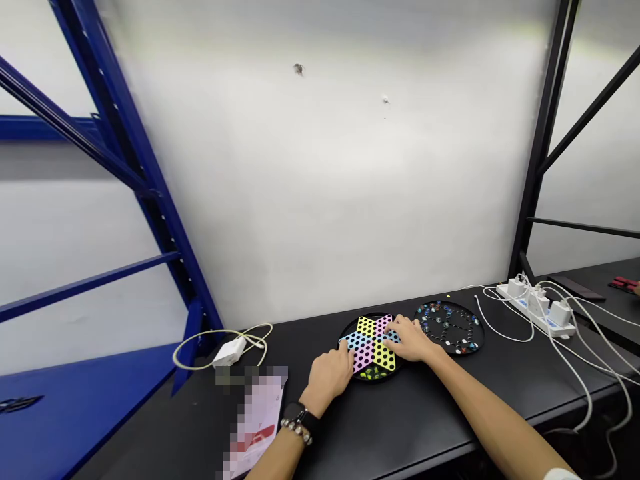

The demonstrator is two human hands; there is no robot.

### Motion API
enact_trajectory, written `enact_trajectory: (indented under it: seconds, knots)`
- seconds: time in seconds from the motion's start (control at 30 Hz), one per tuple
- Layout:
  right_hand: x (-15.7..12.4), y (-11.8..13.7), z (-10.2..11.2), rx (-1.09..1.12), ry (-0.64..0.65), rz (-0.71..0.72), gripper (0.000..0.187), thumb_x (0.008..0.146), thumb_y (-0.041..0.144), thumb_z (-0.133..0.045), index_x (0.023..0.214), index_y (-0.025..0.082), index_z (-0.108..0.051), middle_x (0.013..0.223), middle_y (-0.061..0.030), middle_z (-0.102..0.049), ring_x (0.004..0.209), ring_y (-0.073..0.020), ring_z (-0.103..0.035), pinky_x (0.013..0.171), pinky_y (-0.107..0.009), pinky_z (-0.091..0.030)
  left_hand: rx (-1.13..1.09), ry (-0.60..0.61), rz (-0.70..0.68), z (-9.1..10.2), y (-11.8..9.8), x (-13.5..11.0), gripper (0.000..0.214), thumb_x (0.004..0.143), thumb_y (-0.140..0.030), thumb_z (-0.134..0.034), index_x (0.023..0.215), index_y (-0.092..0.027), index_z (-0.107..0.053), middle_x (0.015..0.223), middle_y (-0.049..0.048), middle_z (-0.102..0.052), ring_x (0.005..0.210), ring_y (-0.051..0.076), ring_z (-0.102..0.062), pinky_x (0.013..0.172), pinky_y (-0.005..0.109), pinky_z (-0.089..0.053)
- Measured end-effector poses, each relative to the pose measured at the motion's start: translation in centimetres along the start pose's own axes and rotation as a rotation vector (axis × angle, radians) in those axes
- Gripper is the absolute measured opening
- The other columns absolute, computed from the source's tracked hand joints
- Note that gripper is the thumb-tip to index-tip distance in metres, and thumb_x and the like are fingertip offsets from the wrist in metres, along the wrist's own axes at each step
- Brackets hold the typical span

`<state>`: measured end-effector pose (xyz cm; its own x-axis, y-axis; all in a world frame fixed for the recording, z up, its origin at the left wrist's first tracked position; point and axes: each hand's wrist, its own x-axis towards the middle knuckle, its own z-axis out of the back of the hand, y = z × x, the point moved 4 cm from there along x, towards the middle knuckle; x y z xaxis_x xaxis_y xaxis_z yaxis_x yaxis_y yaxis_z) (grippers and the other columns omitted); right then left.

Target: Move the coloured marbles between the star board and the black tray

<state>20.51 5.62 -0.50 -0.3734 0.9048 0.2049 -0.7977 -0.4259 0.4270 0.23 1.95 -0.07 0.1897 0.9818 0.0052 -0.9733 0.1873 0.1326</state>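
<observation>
A star-shaped Chinese checkers board (371,344) in yellow, pink and blue, full of black holes, lies over a round black tray (376,381). Yellow-green marbles (373,373) show in the tray below the star's near edge. My left hand (331,371), a dark watch and beaded bracelet at its wrist, grips the star's left point with fingers curled. Across from it, my right hand (413,339) holds the right side, its fingertips bent over the edge. A second round black tray (453,348) with coloured marbles along its rim sits just right of my right hand.
A phone or tablet (265,407), partly pixelated, lies left of my left forearm. Behind it is a white charger (230,352) with a looped cable. At the right stands a white power strip (537,310) with several plugs and trailing cables. A white wall (340,200) backs the black table (400,427).
</observation>
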Motion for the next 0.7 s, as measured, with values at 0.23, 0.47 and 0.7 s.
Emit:
enact_trajectory:
  seconds: [0.23,0.47,0.7]
  knots:
    - [-0.11,0.15,0.1,-0.002,0.01,-0.012,0.027,0.087,0.041,-0.055,0.108,0.025,-0.062,0.109,-0.0067,-0.054,0.102,-0.0239,-0.051,0.092,-0.041,-0.03,-0.059,0.025,-0.013,0.5,-0.04,0.0,0.035,0.095,-0.024,-0.032,0.107,-0.016,-0.064,0.102,0.0168,-0.07,0.095,0.028,-0.068,0.081,0.038,-0.05]
    - [-0.12,0.18,0.17,-0.005,0.025,-0.013,0.028,0.088,0.042,-0.053,0.109,0.026,-0.061,0.109,-0.0071,-0.054,0.104,-0.0248,-0.051,0.092,-0.041,-0.031,-0.085,0.0,0.044,0.66,0.38,0.34,0.04,0.096,-0.029,-0.029,0.1,-0.018,-0.068,0.097,0.014,-0.073,0.092,0.028,-0.07,0.078,0.038,-0.05]
    - [-0.17,0.18,0.25,0.002,0.034,-0.01,0.027,0.088,0.042,-0.054,0.107,0.025,-0.062,0.11,-0.0072,-0.054,0.106,-0.0251,-0.051,0.093,-0.042,-0.031,-0.08,-0.024,0.073,0.82,0.57,0.27,0.048,0.098,-0.038,-0.029,0.098,-0.014,-0.07,0.098,0.0187,-0.072,0.094,0.029,-0.069,0.082,0.04,-0.049]
